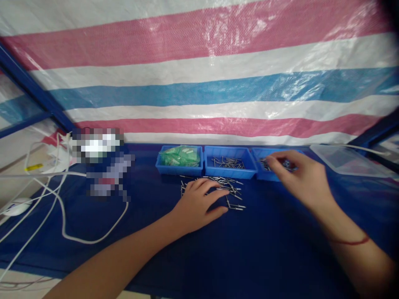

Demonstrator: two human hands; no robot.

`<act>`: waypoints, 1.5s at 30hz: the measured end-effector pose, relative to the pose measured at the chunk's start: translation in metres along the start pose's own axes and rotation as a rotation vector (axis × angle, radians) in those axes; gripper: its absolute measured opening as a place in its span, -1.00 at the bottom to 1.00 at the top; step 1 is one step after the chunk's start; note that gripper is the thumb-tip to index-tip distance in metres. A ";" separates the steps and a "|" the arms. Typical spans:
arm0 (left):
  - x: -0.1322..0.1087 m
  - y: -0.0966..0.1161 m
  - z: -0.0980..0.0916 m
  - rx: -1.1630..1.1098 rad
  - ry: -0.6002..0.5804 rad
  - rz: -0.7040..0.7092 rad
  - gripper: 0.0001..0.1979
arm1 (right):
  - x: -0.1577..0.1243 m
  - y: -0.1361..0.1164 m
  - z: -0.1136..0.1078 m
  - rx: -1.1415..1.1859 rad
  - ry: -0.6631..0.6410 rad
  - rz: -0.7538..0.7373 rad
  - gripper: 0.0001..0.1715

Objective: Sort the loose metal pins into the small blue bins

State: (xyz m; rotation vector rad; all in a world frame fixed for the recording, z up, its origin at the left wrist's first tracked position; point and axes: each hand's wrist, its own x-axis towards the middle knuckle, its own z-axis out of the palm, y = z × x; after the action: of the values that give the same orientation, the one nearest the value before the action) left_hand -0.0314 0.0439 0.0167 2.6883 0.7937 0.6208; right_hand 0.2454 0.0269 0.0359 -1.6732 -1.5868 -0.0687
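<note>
While the left hand (199,203) spreads unclenched over rivets (232,185) and the right hand (301,178), grip unclear, hovers at the right bin (266,176), blue tabletop (264,249) stretches roomily to its near edge (46,274), striped sheeting (218,91) behind.

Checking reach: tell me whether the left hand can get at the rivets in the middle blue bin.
Likely yes: the left hand is close in front, and nothing covers the rivets in that open bin.

Three blue bins (230,171), one red wristband (352,243)
</note>
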 end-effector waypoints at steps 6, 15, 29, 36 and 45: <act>-0.003 0.000 0.006 0.090 -0.078 0.133 -0.70 | 0.011 0.057 -0.017 -0.366 0.076 0.050 -0.76; -0.002 -0.004 0.015 0.142 -0.014 0.163 -0.88 | 0.005 0.020 -0.006 -0.308 0.067 -0.129 -0.74; 0.002 0.004 0.000 -0.102 0.174 0.024 -0.74 | -0.033 -0.059 0.030 0.385 -0.567 -0.363 -0.79; 0.003 0.003 0.000 -0.213 0.268 -0.048 -0.83 | -0.031 -0.056 0.028 0.466 -0.574 -0.259 -0.79; 0.003 0.000 0.007 -0.230 0.186 -0.043 -0.87 | -0.041 -0.064 0.033 0.520 -0.452 -0.170 -0.83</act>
State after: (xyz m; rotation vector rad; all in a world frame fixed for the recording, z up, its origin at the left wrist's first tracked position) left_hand -0.0260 0.0441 0.0115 2.4248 0.7716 0.9037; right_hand 0.1669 0.0052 0.0235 -1.1905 -1.8694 0.6236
